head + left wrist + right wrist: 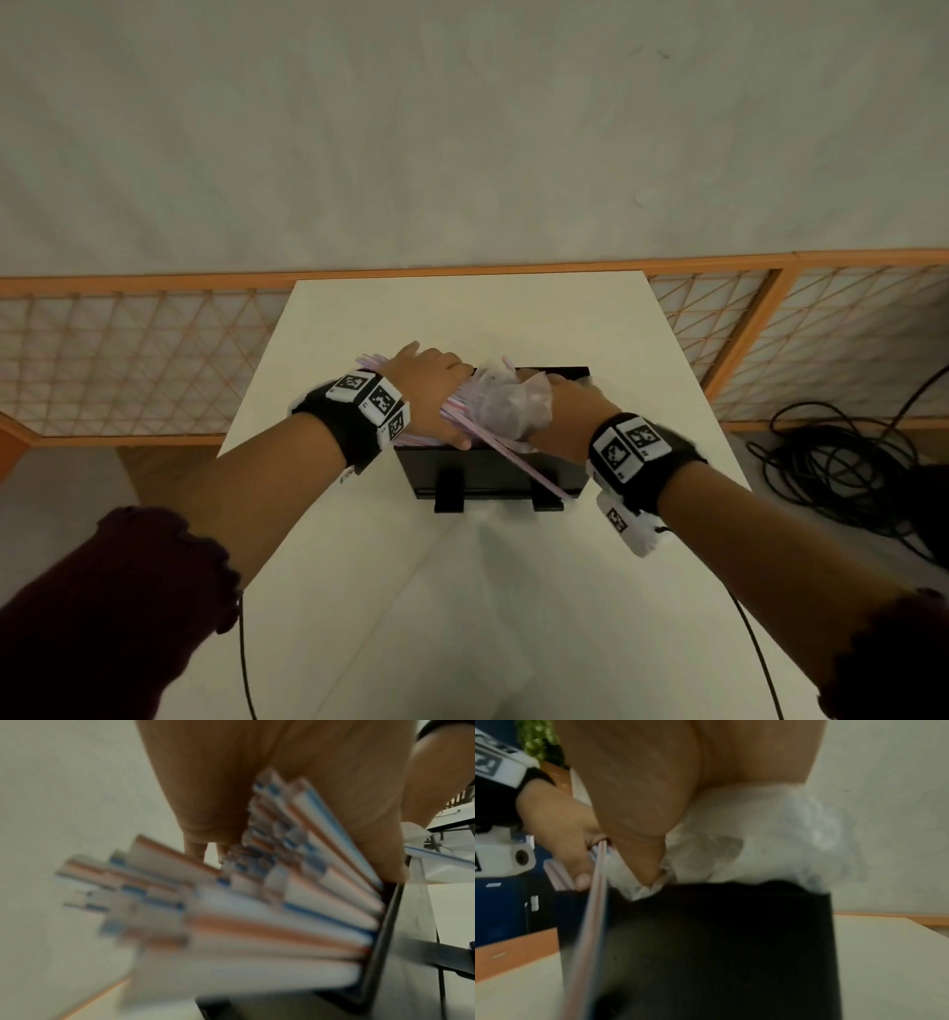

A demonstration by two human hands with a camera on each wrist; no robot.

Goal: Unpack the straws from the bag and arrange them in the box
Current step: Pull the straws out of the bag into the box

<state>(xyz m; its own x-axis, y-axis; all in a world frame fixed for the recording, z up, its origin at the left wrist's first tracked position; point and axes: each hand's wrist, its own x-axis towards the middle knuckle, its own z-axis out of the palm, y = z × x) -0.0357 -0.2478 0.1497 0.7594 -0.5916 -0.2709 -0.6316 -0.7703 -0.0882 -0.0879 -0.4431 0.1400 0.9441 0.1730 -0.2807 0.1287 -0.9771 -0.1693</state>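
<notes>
Straws (pixel 257 912): white with thin red and blue stripes, a thick bundle, fanned at the cut ends. Bundle lies over the left rim of the box (pixel 493 475), ends sticking out past it. One straw (pixel 518 462) hangs slanted over the box's near wall. Left hand (pixel 431 406) wraps the bundle, fingers curled round it. Bag (pixel 506 406): thin, clear, crumpled, bunched above the box opening; right hand (pixel 565 416) grips it. Box: black, two tabs on the near wall, standing mid-table (pixel 462 308), toward its far edge. Box interior hidden by hands and bag. Both wrist views blurred; straw count unreadable.
</notes>
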